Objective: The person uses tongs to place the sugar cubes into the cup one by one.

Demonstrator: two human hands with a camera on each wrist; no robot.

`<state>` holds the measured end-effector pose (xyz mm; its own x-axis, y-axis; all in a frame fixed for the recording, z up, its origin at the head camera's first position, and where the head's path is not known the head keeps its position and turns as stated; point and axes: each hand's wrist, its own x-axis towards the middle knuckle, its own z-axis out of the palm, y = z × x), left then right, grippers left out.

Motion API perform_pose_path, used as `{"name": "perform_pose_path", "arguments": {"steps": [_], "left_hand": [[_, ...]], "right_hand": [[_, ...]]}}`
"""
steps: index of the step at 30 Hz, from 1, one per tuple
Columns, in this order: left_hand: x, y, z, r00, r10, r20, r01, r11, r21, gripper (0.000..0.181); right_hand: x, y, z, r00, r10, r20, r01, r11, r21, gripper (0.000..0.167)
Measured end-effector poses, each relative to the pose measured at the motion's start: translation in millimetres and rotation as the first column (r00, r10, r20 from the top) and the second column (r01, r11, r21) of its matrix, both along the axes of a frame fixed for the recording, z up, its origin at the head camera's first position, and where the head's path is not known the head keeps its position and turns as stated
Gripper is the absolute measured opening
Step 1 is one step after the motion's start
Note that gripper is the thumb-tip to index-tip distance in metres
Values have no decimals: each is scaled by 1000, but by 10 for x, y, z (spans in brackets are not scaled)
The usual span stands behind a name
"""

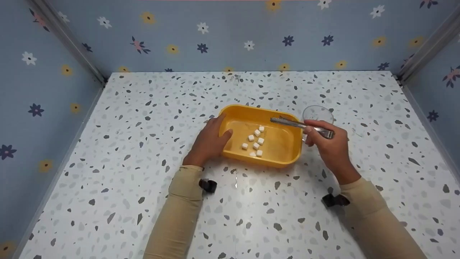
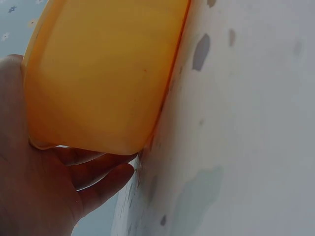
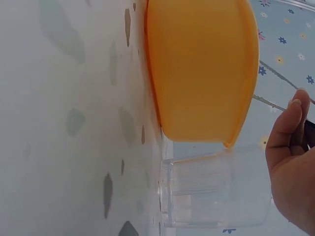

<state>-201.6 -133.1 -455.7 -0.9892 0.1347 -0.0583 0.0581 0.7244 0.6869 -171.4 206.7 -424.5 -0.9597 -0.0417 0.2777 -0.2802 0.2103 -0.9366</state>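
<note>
A yellow plastic tray sits on the tabletop with several small white cubes lying on its bottom. At its left end, my left hand grips the rim, thumb over the inner side and fingers along the outer wall. Metal tongs are held in my right hand above the tray's right end. Their tips point left over the far wall, and no cube can be made out between them. Just behind the right hand stands a clear cup, partly hidden by that hand in the head view.
The speckled white tabletop reaches a blue flowered wall at the back. More flowered panels stand at the left and right. A black strap mount sits at each wrist.
</note>
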Motion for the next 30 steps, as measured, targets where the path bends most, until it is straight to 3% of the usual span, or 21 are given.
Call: {"name": "perform_pose_path", "arguments": {"steps": [17,25,30], "left_hand": [[8,10,13,1000,3,10,-3,1000,6,67],[-4,-25,-13,999,-20,-41,20,1000,13,66],[-4,-17,-12,998,-28,-47,28,1000,5,66]], "right_hand": [[33,-68,-34,999,45,-3,-45,999,30,38],[59,-132,-11,997,82,0,-82,997,-9,34],[97,-158,6,995,95,-38,-94,995,37,30]]}}
